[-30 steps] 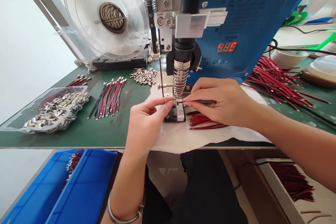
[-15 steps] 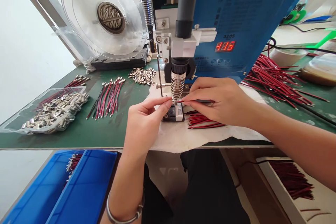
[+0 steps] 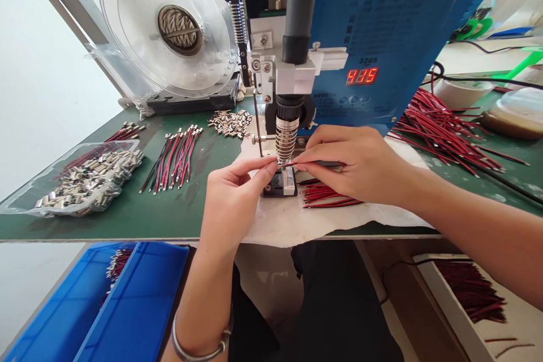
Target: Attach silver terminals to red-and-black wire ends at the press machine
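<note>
Under the tip of a soldering machine's iron [image 3: 286, 138], with a coiled spring round it, my two hands meet. My left hand [image 3: 237, 192] pinches thumb and forefinger at the left of the tip; whatever small piece it holds is hidden by the fingers. My right hand [image 3: 356, 164] is closed on a red and black wire [image 3: 292, 164], whose end points left to the tip. A small metal block [image 3: 289, 181] stands just below. More red and black wires [image 3: 324, 195] lie under my right hand on a white cloth [image 3: 280, 226].
Left on the green table [image 3: 178, 220] are a clear tray of metal connectors [image 3: 91, 178], a row of wires with connectors [image 3: 178, 155] and a loose connector pile [image 3: 230, 123]. A blue controller [image 3: 382, 39] rises behind. Loose wires [image 3: 449, 130] lie at right; blue bins [image 3: 127, 305] stand below.
Both hands hold nearly the same place at the iron's tip. The camera view has shifted very slightly. Nothing has visibly been picked up or let go.
</note>
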Demonstrator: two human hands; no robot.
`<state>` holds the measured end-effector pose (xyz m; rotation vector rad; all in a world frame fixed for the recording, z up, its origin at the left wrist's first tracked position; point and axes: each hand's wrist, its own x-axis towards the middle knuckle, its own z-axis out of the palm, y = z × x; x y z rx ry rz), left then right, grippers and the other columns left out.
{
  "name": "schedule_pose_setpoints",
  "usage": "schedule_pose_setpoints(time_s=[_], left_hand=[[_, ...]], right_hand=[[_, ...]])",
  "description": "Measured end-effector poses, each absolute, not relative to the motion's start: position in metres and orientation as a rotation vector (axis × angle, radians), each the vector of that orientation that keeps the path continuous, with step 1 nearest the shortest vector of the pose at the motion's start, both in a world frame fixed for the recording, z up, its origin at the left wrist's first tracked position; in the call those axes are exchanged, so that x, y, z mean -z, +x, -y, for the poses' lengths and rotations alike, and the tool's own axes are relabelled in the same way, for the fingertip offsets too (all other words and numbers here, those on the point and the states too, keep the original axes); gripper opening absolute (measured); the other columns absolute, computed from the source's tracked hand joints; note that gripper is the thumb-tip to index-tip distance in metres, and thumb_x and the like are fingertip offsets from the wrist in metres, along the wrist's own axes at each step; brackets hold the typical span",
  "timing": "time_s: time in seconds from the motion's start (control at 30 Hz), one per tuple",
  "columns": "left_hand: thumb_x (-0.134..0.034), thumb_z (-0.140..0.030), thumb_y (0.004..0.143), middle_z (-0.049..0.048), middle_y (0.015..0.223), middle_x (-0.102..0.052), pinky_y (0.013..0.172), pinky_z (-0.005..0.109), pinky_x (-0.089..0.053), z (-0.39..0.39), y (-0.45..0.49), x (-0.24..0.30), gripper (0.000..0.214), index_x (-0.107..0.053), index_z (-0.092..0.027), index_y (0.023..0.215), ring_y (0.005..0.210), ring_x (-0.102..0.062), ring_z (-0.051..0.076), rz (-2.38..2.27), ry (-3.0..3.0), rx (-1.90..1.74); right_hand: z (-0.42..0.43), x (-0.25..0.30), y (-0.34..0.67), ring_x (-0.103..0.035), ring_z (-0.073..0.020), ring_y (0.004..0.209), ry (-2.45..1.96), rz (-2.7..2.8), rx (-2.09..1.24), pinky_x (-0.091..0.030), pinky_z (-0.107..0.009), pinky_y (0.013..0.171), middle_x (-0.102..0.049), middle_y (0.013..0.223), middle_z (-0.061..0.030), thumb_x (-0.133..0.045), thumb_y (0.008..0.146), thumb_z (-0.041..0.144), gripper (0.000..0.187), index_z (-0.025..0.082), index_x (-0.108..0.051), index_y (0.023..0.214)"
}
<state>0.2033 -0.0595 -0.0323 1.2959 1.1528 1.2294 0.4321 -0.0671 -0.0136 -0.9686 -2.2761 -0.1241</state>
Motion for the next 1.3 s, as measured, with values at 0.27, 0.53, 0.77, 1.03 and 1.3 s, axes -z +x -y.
schedule_pose_setpoints(time_s=[0.27, 0.53, 0.77, 1.03, 1.3], left_hand=[[-0.097, -0.028, 0.074, 0.0007, 0.056, -0.064, 0.074, 0.032, -0.053, 0.0587, 0.2026, 0.0337, 0.009, -0.095, -0.029, 0.083, 0.082, -0.070, 0.023, -1.127, 1.273, -1.236], [-0.095, -0.033, 0.078, 0.0066, 0.087, -0.086, 0.059, 0.029, -0.046, 0.0576, 0.2015, 0.0359, 0.012, -0.095, -0.026, 0.087, 0.074, -0.069, 0.019, -1.134, 1.313, -1.230], [-0.094, -0.034, 0.079, 0.0069, 0.086, -0.085, 0.059, 0.030, -0.045, 0.0586, 0.2007, 0.0331, 0.014, -0.095, -0.025, 0.090, 0.071, -0.067, 0.019, -1.160, 1.342, -1.222], [-0.095, -0.034, 0.080, 0.0058, 0.086, -0.084, 0.062, 0.029, -0.045, 0.0582, 0.2018, 0.0340, 0.012, -0.095, -0.026, 0.089, 0.078, -0.069, 0.019, -1.142, 1.331, -1.225], [-0.097, -0.042, 0.082, 0.0048, 0.081, -0.079, 0.062, 0.029, -0.044, 0.0569, 0.1995, 0.0391, 0.020, -0.091, -0.024, 0.088, 0.075, -0.067, 0.019, -1.113, 1.330, -1.228]], right_hand=[[0.0675, 0.0149, 0.4317, -0.073, -0.0190, 0.078, -0.939, 2.280, 0.176, -0.054, -0.031, 0.070, -0.081, 0.095, -0.0064, -0.064, 0.111, 0.023, 0.026, 0.022, -0.088, 0.103], [0.0668, 0.0153, 0.4323, -0.073, -0.0193, 0.078, -0.950, 2.275, 0.159, -0.055, -0.032, 0.070, -0.081, 0.096, -0.0061, -0.065, 0.110, 0.024, 0.024, 0.023, -0.088, 0.104], [0.0671, 0.0153, 0.4325, -0.074, -0.0198, 0.078, -0.984, 2.278, 0.149, -0.055, -0.032, 0.069, -0.081, 0.096, -0.0061, -0.064, 0.111, 0.026, 0.025, 0.025, -0.088, 0.104], [0.0668, 0.0144, 0.4328, -0.073, -0.0183, 0.076, -0.957, 2.277, 0.162, -0.053, -0.031, 0.066, -0.081, 0.096, -0.0056, -0.066, 0.110, 0.024, 0.023, 0.023, -0.087, 0.105], [0.0658, 0.0120, 0.4349, -0.076, -0.0201, 0.080, -0.961, 2.298, 0.068, -0.055, -0.032, 0.071, -0.083, 0.094, -0.0044, -0.065, 0.111, 0.028, 0.021, 0.025, -0.085, 0.108]])
